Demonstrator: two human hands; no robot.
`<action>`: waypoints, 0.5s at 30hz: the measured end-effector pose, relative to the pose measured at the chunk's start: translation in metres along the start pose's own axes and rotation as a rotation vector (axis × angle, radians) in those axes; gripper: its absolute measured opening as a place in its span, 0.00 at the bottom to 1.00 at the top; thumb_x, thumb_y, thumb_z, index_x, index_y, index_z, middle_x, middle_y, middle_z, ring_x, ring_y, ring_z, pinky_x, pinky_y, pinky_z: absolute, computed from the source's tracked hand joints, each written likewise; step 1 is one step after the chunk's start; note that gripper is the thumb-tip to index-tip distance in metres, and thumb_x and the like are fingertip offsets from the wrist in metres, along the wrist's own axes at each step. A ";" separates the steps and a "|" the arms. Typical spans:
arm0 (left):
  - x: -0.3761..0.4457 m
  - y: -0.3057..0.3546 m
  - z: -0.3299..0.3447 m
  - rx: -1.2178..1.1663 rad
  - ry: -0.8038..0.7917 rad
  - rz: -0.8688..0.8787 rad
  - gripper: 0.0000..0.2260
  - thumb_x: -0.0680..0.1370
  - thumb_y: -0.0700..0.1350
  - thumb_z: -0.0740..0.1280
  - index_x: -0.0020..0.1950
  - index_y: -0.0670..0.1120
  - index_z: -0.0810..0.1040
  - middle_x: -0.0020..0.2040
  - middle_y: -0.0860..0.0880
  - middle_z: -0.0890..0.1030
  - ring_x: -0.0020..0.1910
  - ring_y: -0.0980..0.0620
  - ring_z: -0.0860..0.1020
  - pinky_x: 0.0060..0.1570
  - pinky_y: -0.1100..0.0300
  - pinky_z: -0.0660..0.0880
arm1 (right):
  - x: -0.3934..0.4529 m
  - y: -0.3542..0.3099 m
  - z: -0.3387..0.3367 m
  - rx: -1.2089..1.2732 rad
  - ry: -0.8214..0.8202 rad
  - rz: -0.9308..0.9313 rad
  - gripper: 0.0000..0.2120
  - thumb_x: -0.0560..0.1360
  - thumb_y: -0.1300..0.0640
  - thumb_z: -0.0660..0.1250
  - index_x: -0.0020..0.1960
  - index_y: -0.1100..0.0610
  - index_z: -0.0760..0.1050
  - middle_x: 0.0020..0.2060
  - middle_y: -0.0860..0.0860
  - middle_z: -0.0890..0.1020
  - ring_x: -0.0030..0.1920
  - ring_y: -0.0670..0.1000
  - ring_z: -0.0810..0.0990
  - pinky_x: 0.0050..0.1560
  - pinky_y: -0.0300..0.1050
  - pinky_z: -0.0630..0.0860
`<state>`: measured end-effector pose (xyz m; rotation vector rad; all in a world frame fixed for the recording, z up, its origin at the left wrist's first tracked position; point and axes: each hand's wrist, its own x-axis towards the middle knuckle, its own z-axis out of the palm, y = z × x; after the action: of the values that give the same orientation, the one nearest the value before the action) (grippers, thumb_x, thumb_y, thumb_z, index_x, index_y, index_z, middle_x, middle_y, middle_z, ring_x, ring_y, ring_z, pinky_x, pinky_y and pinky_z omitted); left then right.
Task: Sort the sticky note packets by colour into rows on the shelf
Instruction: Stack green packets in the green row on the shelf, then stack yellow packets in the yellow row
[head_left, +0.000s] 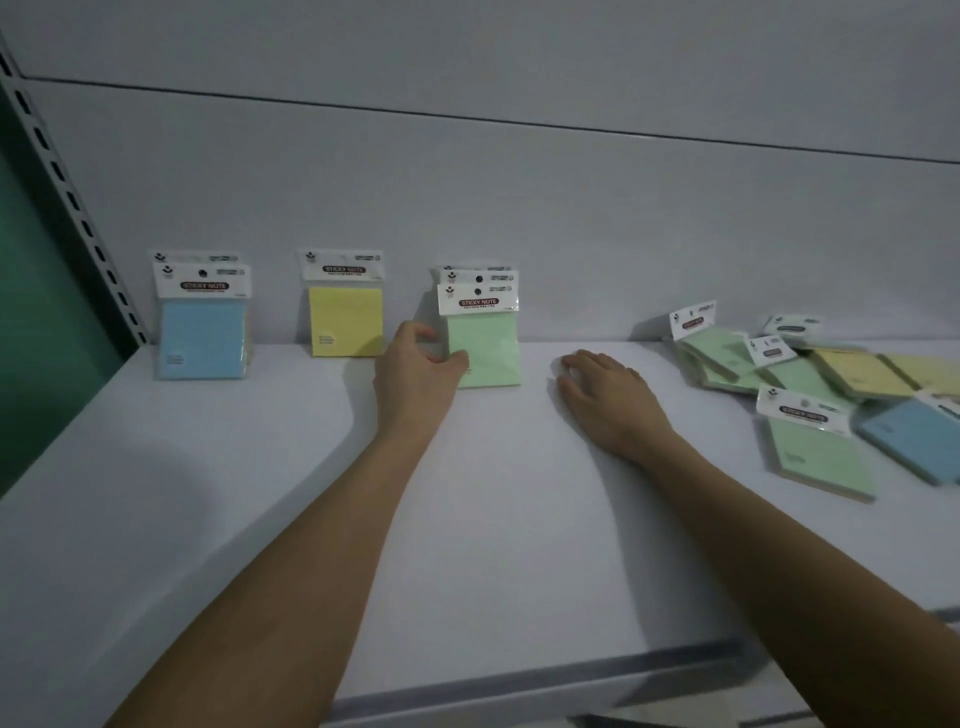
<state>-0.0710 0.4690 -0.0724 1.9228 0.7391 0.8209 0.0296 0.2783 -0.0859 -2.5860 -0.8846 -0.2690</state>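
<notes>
Left hand (415, 364) grips the lower left edge of the front green packet (485, 348), thumb and fingers curled round it. The packet stands against the shelf (260, 467) back wall. Right hand (605, 387) rests flat, fingers relaxed, holding nothing. Unsorted packets (831, 395) lie right.

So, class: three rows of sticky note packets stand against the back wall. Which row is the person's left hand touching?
The green row, rightmost of the three. The left hand holds its front packet's left edge; the blue row and yellow row stand untouched further left.
</notes>
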 end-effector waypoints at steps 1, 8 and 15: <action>-0.001 0.002 0.000 -0.020 0.005 -0.015 0.15 0.69 0.49 0.73 0.52 0.47 0.77 0.40 0.51 0.81 0.46 0.46 0.80 0.50 0.51 0.77 | -0.002 -0.001 -0.003 0.009 -0.024 0.009 0.15 0.80 0.50 0.55 0.61 0.55 0.74 0.61 0.51 0.78 0.63 0.54 0.73 0.64 0.52 0.67; -0.016 0.027 -0.006 -0.068 0.174 0.036 0.07 0.76 0.47 0.67 0.51 0.47 0.75 0.42 0.50 0.79 0.42 0.48 0.77 0.43 0.57 0.71 | -0.022 0.005 -0.064 0.282 -0.161 0.077 0.19 0.80 0.44 0.53 0.50 0.55 0.76 0.49 0.52 0.82 0.50 0.55 0.78 0.55 0.51 0.74; -0.066 0.127 0.057 -0.101 0.126 0.167 0.07 0.73 0.39 0.65 0.48 0.47 0.80 0.35 0.56 0.76 0.38 0.51 0.75 0.40 0.59 0.70 | -0.042 0.087 -0.139 0.360 -0.123 0.070 0.20 0.79 0.46 0.55 0.46 0.59 0.77 0.42 0.52 0.84 0.40 0.52 0.81 0.54 0.51 0.77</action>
<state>-0.0451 0.3369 0.0021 1.8728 0.6040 1.0707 0.0436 0.1341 0.0008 -2.3089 -0.7987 0.0666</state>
